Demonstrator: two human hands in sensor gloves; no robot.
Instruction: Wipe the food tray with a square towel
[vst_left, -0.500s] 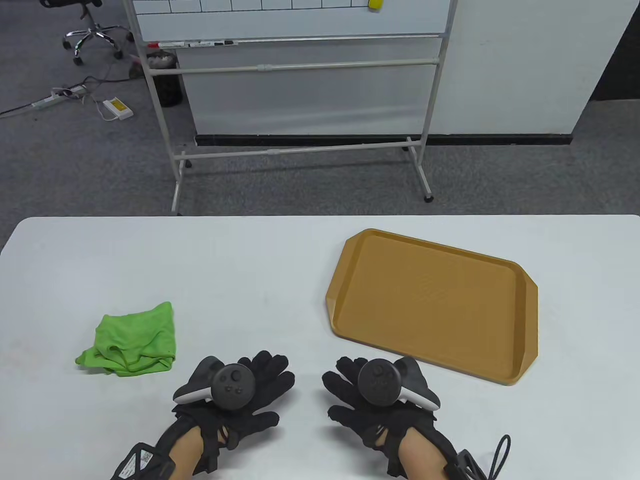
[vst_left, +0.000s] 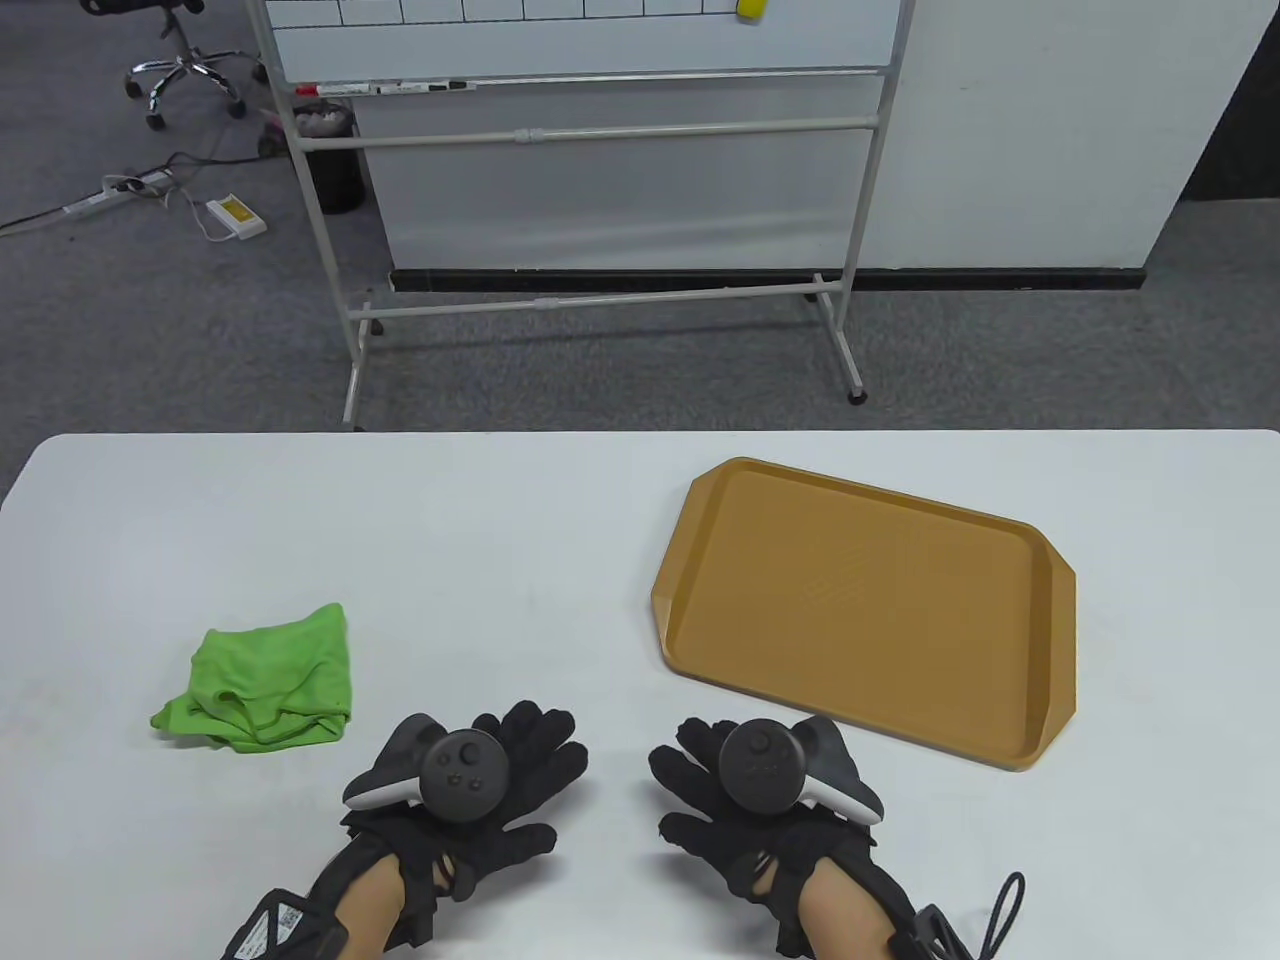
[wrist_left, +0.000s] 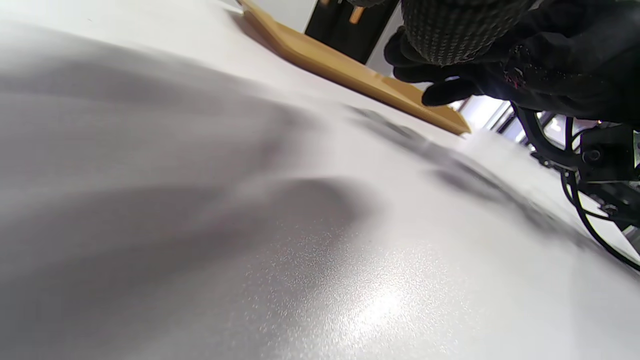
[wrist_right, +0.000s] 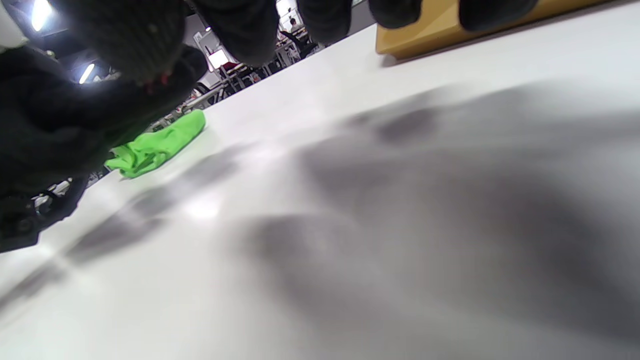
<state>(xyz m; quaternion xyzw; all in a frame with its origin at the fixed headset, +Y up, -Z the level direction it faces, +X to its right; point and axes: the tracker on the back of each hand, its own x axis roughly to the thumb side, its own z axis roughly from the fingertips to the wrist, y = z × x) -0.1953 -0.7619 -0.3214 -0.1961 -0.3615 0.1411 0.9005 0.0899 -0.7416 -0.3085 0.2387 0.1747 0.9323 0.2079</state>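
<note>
A tan food tray (vst_left: 865, 610) lies empty on the right half of the white table; its edge shows in the left wrist view (wrist_left: 350, 70) and the right wrist view (wrist_right: 435, 27). A crumpled green towel (vst_left: 265, 680) lies at the left, also in the right wrist view (wrist_right: 157, 145). My left hand (vst_left: 525, 775) lies flat on the table, fingers spread, empty, right of the towel. My right hand (vst_left: 700, 785) lies flat and empty just below the tray's near left corner.
The white table (vst_left: 480, 540) ends at a far edge. Beyond it stands a whiteboard on a metal frame (vst_left: 600, 130). An office chair (vst_left: 185, 60) and cables lie on the grey floor at the far left.
</note>
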